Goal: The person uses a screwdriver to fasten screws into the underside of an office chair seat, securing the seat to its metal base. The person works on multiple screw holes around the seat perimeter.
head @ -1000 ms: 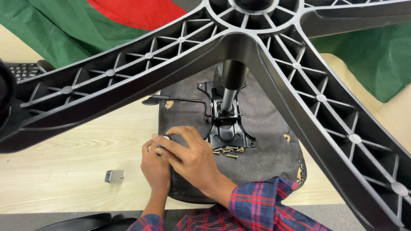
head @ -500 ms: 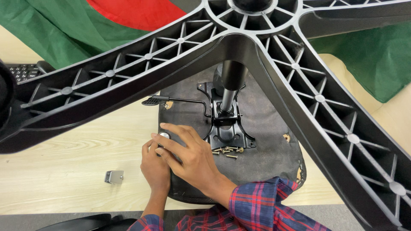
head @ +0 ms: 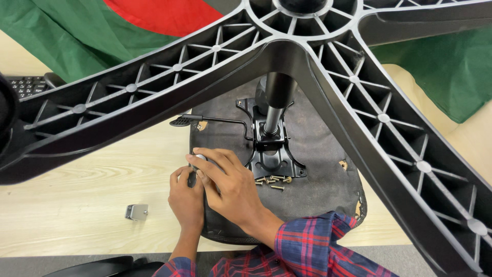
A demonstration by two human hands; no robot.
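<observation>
We press both hands at the seat's (head: 318,154) left edge. Our right hand (head: 228,182) pinches a small silver piece (head: 200,158) in its fingertips; our left hand (head: 185,197) curls beside it, its grip unclear.

The right hand (head: 230,190) hides most of a small silver part (head: 200,158); the chair base (head: 328,66) runs past the edges.

A pale wood-grain tabletop (head: 77,205) carries an upturned worn black chair seat (head: 328,149) near its front edge. A small silver metal bracket (head: 137,211) lies alone left of the seat. A green and red cloth (head: 87,31) drapes across the far side, beside a black keyboard (head: 25,85).
</observation>
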